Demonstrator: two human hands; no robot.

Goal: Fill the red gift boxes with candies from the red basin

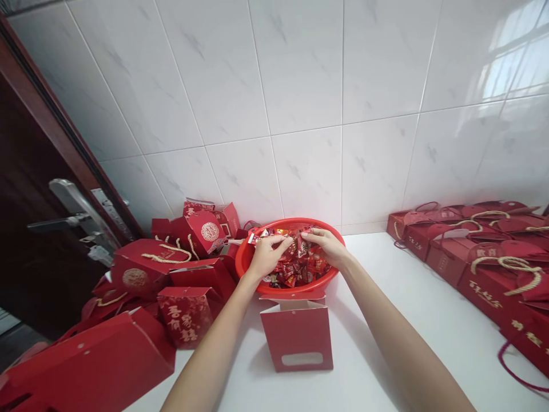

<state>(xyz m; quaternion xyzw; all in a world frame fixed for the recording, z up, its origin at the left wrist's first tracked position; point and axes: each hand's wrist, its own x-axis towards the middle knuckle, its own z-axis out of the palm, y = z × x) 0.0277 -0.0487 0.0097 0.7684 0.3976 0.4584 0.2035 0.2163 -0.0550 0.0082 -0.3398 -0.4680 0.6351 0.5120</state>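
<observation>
A red plastic basket (334,277) full of wrapped candies (295,272) stands against the tiled wall. Over the candies, my left hand (266,254) has its thumb and fingers closed in a pinch; what it holds, if anything, is too small to make out. My right hand (326,245) pinches a red wrapped candy (303,245) between thumb and fingers, a little right of my left hand. Between my forearms, in front of the basket, a small red box (298,337) stands upright with its top open and a white oval window low on its front.
Red gift boxes (184,317) and rope-handled bags lie piled at the left, some close to my left forearm. Rows of closed red boxes (484,286) line the right side of the white table (369,343). A dark door (34,171) with a metal handle is at far left.
</observation>
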